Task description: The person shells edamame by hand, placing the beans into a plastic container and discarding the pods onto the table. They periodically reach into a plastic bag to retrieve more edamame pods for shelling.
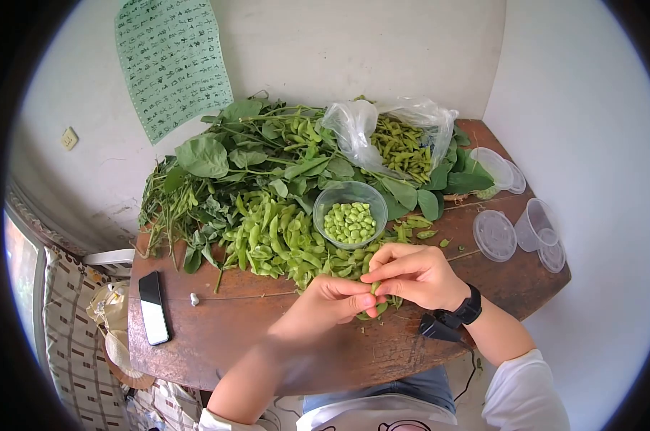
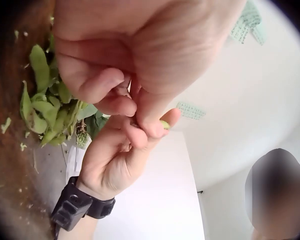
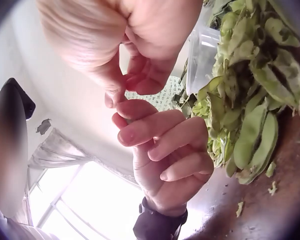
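Over the near edge of the pod pile, my left hand (image 1: 328, 302) and right hand (image 1: 422, 276) meet fingertip to fingertip. Both pinch a small green bean pod (image 1: 374, 287); a bit of it shows beside the thumb in the left wrist view, and the fingers hide most of it. Just beyond the hands lies a heap of green pods (image 1: 271, 233), several of them split open in the right wrist view. A clear plastic bowl (image 1: 319, 208) behind the hands holds shelled green beans (image 1: 350, 223).
Leafy bean stalks (image 1: 246, 151) cover the table's back, with a plastic bag (image 1: 353, 133) of pods on them. Clear lids (image 1: 494, 235) and a plastic cup (image 1: 534, 223) stand right. A phone (image 1: 152, 309) and a small white object (image 1: 194, 299) lie left on the wooden table (image 1: 203, 341).
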A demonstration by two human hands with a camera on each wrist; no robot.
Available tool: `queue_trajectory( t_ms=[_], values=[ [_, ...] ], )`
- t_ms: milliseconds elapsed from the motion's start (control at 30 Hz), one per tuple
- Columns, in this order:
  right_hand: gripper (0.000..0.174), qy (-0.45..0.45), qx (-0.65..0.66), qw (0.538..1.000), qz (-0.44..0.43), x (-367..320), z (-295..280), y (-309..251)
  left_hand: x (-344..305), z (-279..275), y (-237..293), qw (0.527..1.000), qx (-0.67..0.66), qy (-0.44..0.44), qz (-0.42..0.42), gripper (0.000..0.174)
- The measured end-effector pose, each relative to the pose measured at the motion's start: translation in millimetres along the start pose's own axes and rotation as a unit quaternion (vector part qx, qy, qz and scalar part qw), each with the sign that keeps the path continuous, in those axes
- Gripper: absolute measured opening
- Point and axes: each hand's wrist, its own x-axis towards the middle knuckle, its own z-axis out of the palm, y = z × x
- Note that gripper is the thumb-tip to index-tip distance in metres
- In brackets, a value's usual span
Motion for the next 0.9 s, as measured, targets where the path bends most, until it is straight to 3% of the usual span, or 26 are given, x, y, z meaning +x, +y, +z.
queue_trajectory(
  t_ms=[333,533,600,700,833,900],
  values=[
    [0.032,0.004,-0.041,0.999,-0.019,-0.2,0.8,-4.1,2.7,-3.9,-4.1,1.000,-0.010,-0.007,-0.011,0.015],
    [0.048,0.042,0.002,0.999,0.010,0.5,9.9,-1.4,3.9,3.4,-2.7,0.999,0.011,0.038,0.016,0.018],
    [0.054,0.080,0.011,0.996,-0.040,1.5,13.9,7.3,3.1,9.8,2.4,0.989,0.085,0.097,0.077,0.019],
    [0.056,0.106,0.033,0.994,-0.023,1.9,16.7,3.1,5.0,11.1,-1.3,0.980,0.095,0.121,0.128,0.017],
    [0.060,0.114,0.078,0.990,-0.036,3.4,16.2,9.7,6.9,12.1,-0.6,0.975,0.081,0.140,0.152,0.025],
    [0.056,0.131,0.102,0.986,-0.025,3.2,18.7,10.2,5.9,8.1,0.9,0.982,0.077,0.103,0.142,0.029]
  ],
)
